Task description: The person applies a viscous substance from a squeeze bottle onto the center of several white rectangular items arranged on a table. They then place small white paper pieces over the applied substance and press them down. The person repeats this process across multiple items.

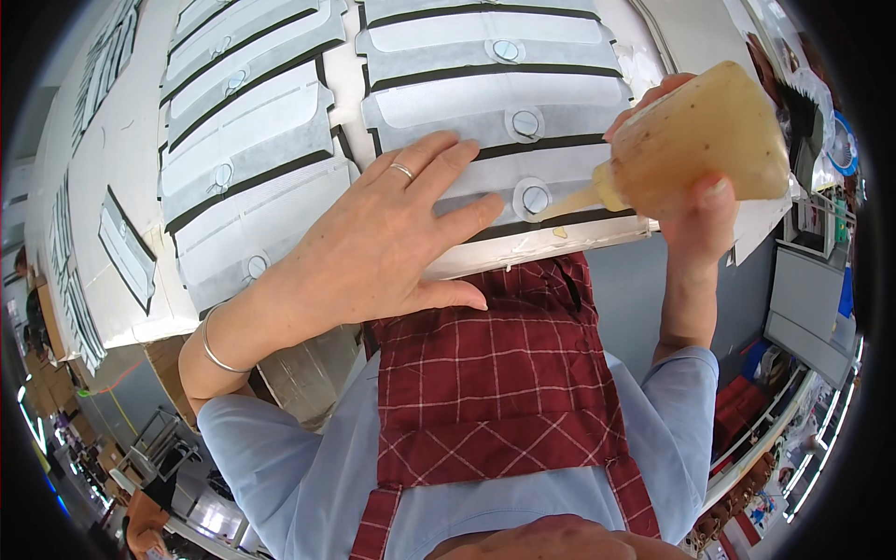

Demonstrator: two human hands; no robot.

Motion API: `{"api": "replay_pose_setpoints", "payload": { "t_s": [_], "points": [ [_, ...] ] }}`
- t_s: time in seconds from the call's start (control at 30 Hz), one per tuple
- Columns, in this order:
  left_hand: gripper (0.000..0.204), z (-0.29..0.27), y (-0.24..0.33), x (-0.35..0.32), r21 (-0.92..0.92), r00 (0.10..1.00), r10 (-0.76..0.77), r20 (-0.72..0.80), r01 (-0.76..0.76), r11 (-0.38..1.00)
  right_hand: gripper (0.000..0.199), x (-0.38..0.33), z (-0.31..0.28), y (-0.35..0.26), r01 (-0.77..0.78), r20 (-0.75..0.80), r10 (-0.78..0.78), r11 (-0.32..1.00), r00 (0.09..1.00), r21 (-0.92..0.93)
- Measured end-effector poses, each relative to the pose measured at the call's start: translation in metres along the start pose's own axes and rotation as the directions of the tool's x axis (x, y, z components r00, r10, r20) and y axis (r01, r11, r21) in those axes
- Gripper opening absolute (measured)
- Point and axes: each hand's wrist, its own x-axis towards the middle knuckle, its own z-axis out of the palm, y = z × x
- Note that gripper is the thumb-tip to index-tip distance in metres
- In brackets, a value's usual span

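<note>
My right hand (698, 222) grips a translucent squeeze bottle (705, 135) with yellowish contents. The bottle is tilted on its side, and its nozzle (571, 203) points left at a round metal snap (535, 199) on the nearest grey-and-white piece (485, 198) with black edging. Whether the tip touches the snap I cannot tell. My left hand (373, 224) lies palm down with fingers spread, its fingertips over the near pieces and its thumb by the table edge. Behind, similar pieces overlap in a row, each visible snap (525, 123) on a pale round backing.
A second column of overlapping pieces (243, 126) runs along the left of the white table (140, 325). One loose piece (128, 247) lies farther left, near stacks of strips (73, 271). A grey cabinet (805, 297) stands at right. Another person's arm (147, 523) shows at lower left.
</note>
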Motion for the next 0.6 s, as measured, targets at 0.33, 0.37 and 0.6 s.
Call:
{"api": "replay_pose_setpoints", "payload": {
  "t_s": [0.33,0.37,0.6],
  "points": [
    [0.080,0.001,-0.001,0.000,-0.014,1.000,0.008,-0.007,-0.008,1.000,0.047,0.014,0.016,-0.008,-0.201,-0.044,0.209,0.969,0.977,0.143],
    [0.080,0.001,-0.001,0.000,-0.015,1.000,0.009,-0.008,-0.009,1.000,0.047,0.016,0.016,-0.008,-0.211,-0.035,0.217,0.969,0.976,0.127],
    [0.080,0.001,0.000,-0.002,-0.015,1.000,-0.004,0.000,0.004,1.000,0.047,0.032,-0.026,-0.006,-0.244,0.025,0.243,0.959,0.970,0.146]
  ]
}}
